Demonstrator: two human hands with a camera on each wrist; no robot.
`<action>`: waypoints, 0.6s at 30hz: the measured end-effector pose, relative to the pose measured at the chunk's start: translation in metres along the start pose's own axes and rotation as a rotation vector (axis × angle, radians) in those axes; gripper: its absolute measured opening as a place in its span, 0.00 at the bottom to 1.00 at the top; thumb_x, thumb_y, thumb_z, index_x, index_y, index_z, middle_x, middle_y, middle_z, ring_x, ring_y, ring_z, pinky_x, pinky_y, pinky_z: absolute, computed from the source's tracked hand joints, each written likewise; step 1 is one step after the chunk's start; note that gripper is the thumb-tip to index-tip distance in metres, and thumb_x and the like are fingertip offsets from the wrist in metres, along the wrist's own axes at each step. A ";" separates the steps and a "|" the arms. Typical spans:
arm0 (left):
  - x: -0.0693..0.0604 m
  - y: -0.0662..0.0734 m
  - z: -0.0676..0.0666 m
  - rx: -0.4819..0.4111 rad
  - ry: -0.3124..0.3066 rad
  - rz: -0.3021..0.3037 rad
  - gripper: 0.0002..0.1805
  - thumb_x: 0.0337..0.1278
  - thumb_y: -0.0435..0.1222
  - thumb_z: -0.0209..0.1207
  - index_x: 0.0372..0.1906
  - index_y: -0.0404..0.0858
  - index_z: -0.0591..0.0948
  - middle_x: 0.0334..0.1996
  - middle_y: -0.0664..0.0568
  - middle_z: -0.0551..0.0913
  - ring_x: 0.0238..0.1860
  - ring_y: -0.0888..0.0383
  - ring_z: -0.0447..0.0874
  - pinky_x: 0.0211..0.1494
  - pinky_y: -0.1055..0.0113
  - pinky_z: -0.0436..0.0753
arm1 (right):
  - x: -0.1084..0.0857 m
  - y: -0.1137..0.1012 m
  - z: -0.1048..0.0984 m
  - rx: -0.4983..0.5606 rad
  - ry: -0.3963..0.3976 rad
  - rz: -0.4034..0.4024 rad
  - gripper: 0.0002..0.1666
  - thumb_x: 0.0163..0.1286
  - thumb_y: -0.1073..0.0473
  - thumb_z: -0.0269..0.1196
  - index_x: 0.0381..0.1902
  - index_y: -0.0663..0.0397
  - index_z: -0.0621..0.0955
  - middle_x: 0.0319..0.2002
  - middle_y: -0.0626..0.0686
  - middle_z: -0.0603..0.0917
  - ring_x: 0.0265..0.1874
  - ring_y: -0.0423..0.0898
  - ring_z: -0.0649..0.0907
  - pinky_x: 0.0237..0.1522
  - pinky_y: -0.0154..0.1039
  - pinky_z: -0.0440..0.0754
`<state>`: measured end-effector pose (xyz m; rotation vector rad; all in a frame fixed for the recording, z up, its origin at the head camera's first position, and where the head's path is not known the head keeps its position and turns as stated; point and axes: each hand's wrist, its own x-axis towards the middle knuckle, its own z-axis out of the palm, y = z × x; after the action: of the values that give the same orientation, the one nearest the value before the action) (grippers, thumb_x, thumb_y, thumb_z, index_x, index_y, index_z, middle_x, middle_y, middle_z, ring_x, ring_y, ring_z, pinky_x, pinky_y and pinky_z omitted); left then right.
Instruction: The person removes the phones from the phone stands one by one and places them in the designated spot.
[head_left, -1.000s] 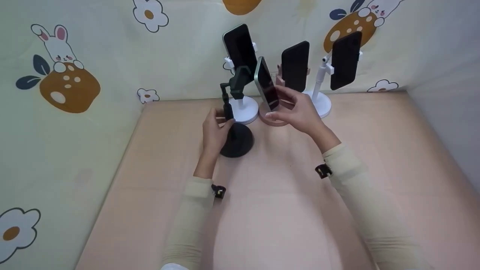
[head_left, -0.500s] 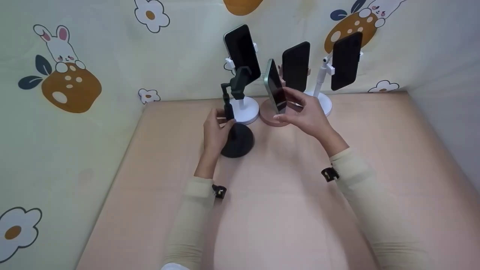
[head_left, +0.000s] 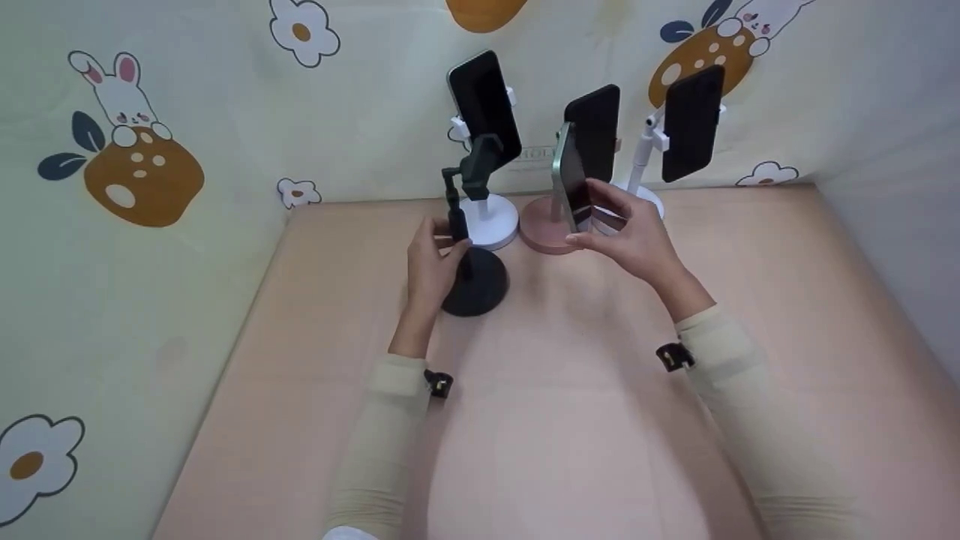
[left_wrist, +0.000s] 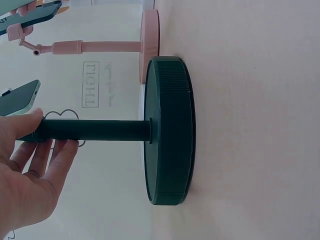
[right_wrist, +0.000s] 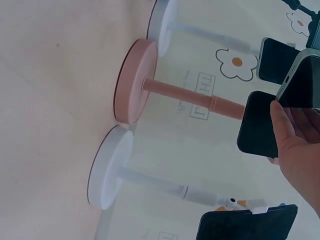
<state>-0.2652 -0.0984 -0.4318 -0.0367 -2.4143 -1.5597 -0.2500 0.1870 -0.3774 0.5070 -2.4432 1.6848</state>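
Holds the green-edged phone (head_left: 571,180), right of centre in the head view, by its lower part between curled fingers of the right hand (head_left: 637,240). Grips the black stand (head_left: 480,285), near frame centre, by its post (left_wrist: 105,130) with the left hand (head_left: 430,262). Could lose the green-edged phone through pivoting or slipping, given so low a hold. Could knock the dark phone (head_left: 600,124) behind, if swung back; cannot tell present clearance. Could topple the black stand, if pushed with a loosened grip.

Phone (head_left: 573,180) w/ glossy scrn (right_wrist: 303,85), matt blk plastic stand (left_wrist: 117,130), ribbed base (left_wrist: 172,130)
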 end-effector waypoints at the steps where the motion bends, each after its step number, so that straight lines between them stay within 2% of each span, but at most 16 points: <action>1: 0.000 0.000 0.000 -0.002 0.000 -0.001 0.16 0.63 0.32 0.64 0.52 0.35 0.75 0.50 0.43 0.82 0.51 0.49 0.85 0.56 0.61 0.87 | -0.001 0.001 -0.001 -0.002 0.002 0.001 0.47 0.55 0.60 0.77 0.71 0.59 0.69 0.67 0.59 0.75 0.69 0.52 0.75 0.69 0.45 0.74; 7: 0.001 -0.001 0.000 -0.001 -0.002 -0.010 0.16 0.63 0.32 0.64 0.52 0.35 0.75 0.50 0.43 0.82 0.52 0.49 0.85 0.56 0.60 0.86 | -0.005 0.006 -0.008 -0.011 0.019 -0.004 0.48 0.55 0.62 0.76 0.72 0.60 0.68 0.68 0.60 0.74 0.69 0.53 0.74 0.69 0.43 0.74; 18: 0.000 -0.002 0.000 -0.015 -0.010 0.004 0.15 0.64 0.33 0.63 0.52 0.35 0.75 0.50 0.43 0.81 0.52 0.49 0.85 0.57 0.59 0.86 | -0.014 0.014 -0.020 -0.043 0.052 0.045 0.48 0.56 0.57 0.77 0.72 0.55 0.69 0.68 0.57 0.75 0.69 0.52 0.74 0.68 0.42 0.74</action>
<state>-0.2656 -0.0995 -0.4336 -0.0524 -2.4086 -1.5799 -0.2439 0.2133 -0.3866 0.4011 -2.4659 1.6374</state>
